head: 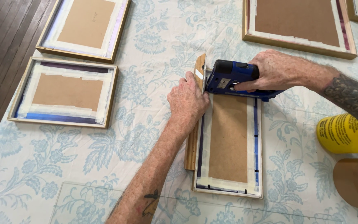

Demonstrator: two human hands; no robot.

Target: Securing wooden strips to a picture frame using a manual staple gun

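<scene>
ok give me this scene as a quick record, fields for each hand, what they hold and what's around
left hand: left hand presses a wooden strip against the left edge of the picture frame
right hand: right hand grips a blue stapler tool set on the frame's top end
frame: lies back side up, brown backing board taped in
surface: floral tablecloth
nearby: two frames at left, one at top right, yellow bottle, brown tape roll, glass pane at the near edge
</scene>
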